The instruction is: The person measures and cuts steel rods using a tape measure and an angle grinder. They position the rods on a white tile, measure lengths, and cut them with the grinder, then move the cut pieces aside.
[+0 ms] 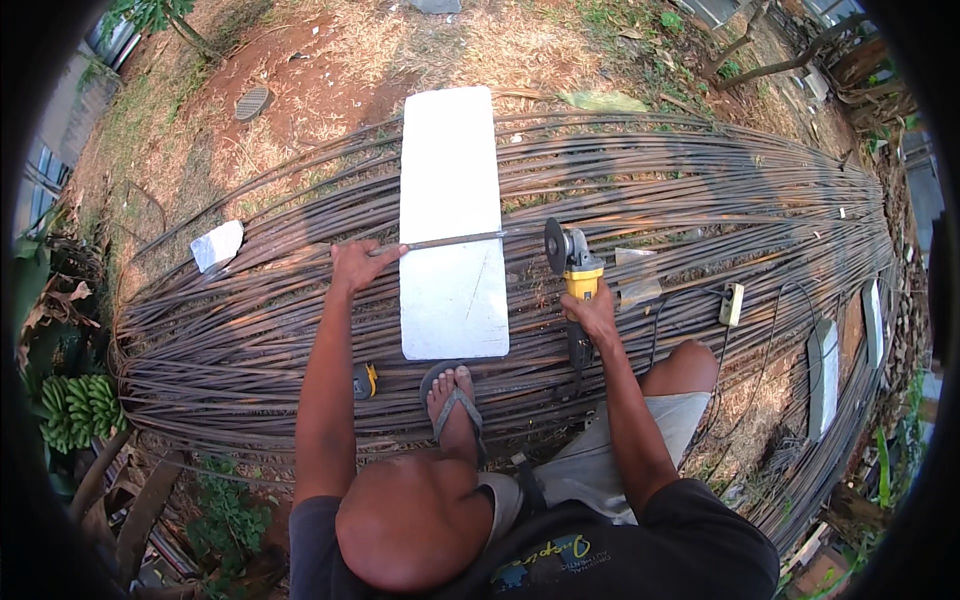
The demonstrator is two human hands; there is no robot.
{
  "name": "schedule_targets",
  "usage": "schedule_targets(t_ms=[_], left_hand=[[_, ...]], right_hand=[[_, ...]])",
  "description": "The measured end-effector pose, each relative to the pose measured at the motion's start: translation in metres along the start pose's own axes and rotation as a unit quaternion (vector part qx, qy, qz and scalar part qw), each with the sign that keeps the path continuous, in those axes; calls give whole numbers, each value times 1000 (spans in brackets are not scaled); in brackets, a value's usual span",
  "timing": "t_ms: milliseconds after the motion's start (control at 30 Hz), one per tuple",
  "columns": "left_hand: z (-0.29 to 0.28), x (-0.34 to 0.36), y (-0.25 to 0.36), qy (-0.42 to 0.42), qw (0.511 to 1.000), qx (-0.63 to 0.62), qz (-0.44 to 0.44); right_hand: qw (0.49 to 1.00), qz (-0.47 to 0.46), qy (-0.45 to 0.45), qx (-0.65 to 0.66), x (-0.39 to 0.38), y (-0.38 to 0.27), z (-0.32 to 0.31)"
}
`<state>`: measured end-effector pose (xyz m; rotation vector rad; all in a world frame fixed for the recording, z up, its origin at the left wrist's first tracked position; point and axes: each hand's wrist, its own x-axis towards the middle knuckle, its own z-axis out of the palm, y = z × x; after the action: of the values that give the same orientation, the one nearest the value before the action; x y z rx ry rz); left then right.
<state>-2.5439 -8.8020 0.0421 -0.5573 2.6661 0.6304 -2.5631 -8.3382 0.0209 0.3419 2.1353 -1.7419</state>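
My left hand (362,262) grips a steel bar (448,241) that lies crosswise over a long white board (450,160), resting on a mass of rusty rods (700,175). My right hand (592,312) holds a yellow and black angle grinder (580,272) upright beside the board's right edge, its disc near the bar's right end. Below the board my sandaled foot (450,410) stands on the rods, with a yellow and black tape measure (365,381) to its left.
A white chunk (215,245) lies at left. A power socket block (732,304) with cables sits at right, near pale slabs (823,375). Green bananas (75,410) hang at lower left; branches (750,45) and dry grass (300,60) border the rods.
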Motion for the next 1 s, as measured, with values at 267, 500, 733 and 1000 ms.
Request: schedule_targets(t_ms=[267,500,733,1000], left_hand=[[-17,1,8,-57,998,10,2],[-12,-6,2,-56,998,-3,2],[-16,-8,8,-59,998,-1,7],[-5,1,2,3,1000,-17,19]], right_hand=[[1000,-17,-12,3,12,40,-2],[999,-32,-7,-24,25,60,-11],[999,-45,14,8,20,50,-3],[993,-72,49,-75,29,56,-6]])
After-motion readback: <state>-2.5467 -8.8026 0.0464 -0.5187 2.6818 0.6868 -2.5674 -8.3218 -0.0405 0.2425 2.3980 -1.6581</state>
